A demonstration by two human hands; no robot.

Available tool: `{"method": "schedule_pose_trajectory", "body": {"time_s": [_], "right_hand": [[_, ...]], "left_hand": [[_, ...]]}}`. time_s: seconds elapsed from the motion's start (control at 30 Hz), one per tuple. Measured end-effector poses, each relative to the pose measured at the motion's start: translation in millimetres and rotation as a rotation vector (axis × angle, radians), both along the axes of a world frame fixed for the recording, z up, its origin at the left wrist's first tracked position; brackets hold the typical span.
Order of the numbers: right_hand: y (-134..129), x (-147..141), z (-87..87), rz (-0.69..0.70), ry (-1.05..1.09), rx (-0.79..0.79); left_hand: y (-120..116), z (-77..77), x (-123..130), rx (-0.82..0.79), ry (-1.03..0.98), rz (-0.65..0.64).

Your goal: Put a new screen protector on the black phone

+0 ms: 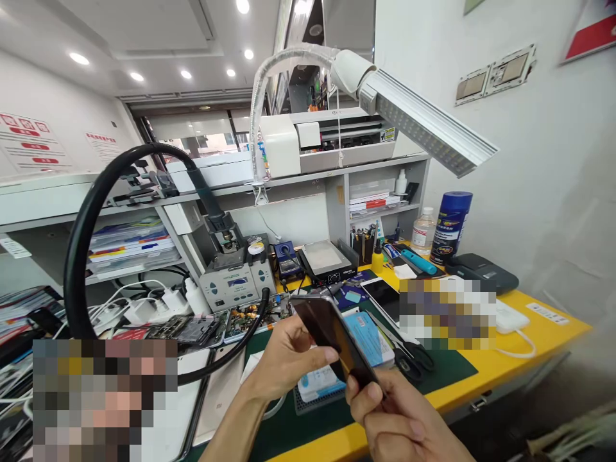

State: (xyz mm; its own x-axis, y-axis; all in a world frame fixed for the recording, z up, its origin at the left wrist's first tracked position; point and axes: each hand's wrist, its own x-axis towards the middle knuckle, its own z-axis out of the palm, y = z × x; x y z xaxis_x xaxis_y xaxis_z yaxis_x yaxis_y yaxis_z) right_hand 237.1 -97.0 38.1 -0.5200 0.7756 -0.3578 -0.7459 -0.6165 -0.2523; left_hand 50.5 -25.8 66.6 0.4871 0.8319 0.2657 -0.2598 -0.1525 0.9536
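Note:
A dark phone (332, 337) with a shiny black screen is held tilted above the green mat (445, 372). My left hand (291, 359) grips its upper left side, with the thumb lying on the screen. Around the phone's lower end, the fingers of my right hand (385, 410) are wrapped. Behind and beneath the phone lie blue and white packets (368, 337). Black-handled scissors (411, 359) rest just right of the phone. Farther back on the mat is a white-framed phone (382, 292).
At the left, a black flexible tube (77, 256) arches over phones and circuit boards. A grey soldering station (235, 285) stands behind. A lamp (428, 122) hangs overhead. A blue spray can (450, 228) and a bottle (423, 230) stand at the back right.

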Motion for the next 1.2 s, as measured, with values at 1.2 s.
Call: {"method": "schedule_pose_trajectory", "body": {"time_s": [1.2], "right_hand": [[37, 17, 39.3, -0.018, -1.504, 1.199]], "left_hand": [[-5, -21.0, 5, -0.034, 0.047, 0.115]]}}
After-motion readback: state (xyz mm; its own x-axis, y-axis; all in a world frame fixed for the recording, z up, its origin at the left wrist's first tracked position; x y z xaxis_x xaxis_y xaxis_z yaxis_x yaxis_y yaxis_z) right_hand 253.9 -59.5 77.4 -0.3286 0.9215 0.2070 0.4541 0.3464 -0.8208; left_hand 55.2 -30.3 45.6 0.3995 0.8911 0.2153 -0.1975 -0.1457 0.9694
